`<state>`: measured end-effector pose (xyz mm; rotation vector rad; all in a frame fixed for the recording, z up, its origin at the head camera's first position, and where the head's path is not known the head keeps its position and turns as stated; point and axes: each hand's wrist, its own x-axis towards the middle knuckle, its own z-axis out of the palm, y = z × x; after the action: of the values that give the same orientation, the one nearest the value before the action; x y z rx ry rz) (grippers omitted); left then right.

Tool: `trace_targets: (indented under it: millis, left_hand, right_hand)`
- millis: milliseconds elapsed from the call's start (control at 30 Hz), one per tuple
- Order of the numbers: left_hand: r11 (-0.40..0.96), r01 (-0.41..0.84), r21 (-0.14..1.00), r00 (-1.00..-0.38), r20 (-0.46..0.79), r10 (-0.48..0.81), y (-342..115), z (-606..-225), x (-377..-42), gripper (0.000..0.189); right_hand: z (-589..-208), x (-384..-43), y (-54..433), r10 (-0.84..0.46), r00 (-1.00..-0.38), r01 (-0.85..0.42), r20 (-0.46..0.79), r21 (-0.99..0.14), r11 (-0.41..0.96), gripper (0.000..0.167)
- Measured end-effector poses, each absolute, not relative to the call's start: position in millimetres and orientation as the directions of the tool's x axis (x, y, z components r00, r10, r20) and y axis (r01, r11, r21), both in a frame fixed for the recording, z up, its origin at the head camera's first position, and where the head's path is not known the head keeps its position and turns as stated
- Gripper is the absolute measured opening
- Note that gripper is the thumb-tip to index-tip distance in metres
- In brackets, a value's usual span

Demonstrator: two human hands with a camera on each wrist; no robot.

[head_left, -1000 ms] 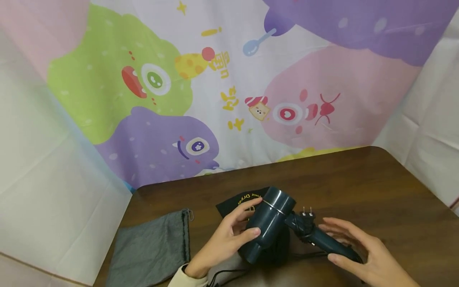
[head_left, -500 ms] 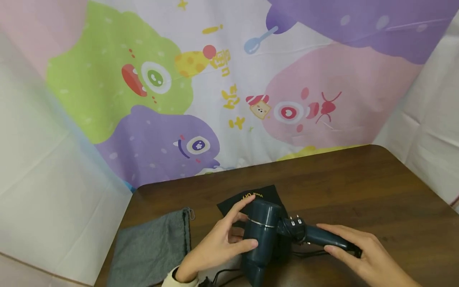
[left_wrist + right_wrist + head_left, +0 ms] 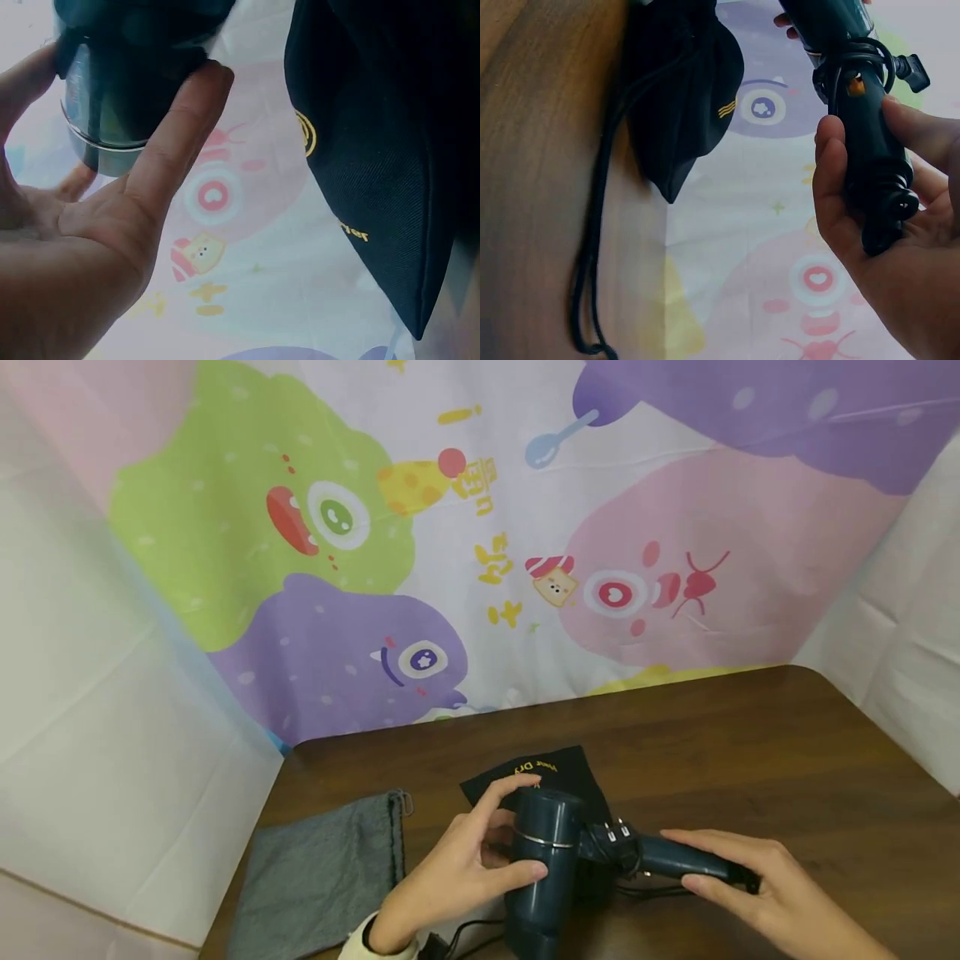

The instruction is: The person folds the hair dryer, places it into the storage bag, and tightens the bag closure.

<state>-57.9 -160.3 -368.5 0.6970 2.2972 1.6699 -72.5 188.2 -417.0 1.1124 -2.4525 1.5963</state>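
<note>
Two-handed handling of a hair dryer (image 3: 561, 893) above the worktop (image 3: 720, 752).
The left hand (image 3: 465, 868) grips the barrel, thumb on the near side and fingers curled around it; the right hand (image 3: 765, 881) holds the lower end of the handle (image 3: 678, 857), which extends sideways. The cord is wound around the handle near the barrel, its plug (image 3: 619, 832) prongs pointing up. A black drawstring pouch (image 3: 588, 781) stands just beyond the dryer, and a grey pouch (image 3: 322, 868) lies to the left. The step in hand looks like steadying and turning the dryer; the next move probably calls for both hands working together, without snagging the plug.
</note>
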Motion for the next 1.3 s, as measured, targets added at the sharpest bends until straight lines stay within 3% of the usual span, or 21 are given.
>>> trace_targets:
  millis: [133,267,433,733,1100,1300]
  left_hand:
    - [0.256,0.302,0.918,-0.839,0.129,0.528,-157.4,-371.7,-59.1,0.068]
    - [0.244,0.288,0.926,-0.852,0.131,0.507,-155.4,-374.6,-59.6,0.064]
    - [0.204,0.286,0.936,-0.872,0.165,0.462,-151.9,-376.1,-61.0,0.064]
    - [0.151,0.328,0.933,-0.873,0.238,0.426,-151.1,-377.8,-61.4,0.066]
    - [0.150,0.325,0.934,-0.887,0.246,0.390,-147.1,-377.4,-60.5,0.064]
    - [0.139,0.323,0.936,-0.890,0.251,0.379,-147.0,-375.8,-59.6,0.064]
  right_hand:
    - [-422.7,-71.8,189.7,-0.543,-0.751,-0.557,0.376,-0.802,0.214,0.051]
    - [-427.4,-70.4,187.6,-0.490,-0.747,-0.608,0.449,-0.759,0.232,0.054]
    - [-427.2,-67.5,183.9,-0.405,-0.746,-0.657,0.529,-0.687,0.312,0.059]
    - [-419.9,-59.9,173.2,-0.313,-0.766,-0.641,0.561,-0.636,0.429,0.062]
    - [-424.8,-57.8,165.8,-0.232,-0.705,-0.699,0.670,-0.603,0.385,0.058]
    - [-425.5,-54.0,160.7,-0.182,-0.717,-0.679,0.673,-0.615,0.401,0.058]
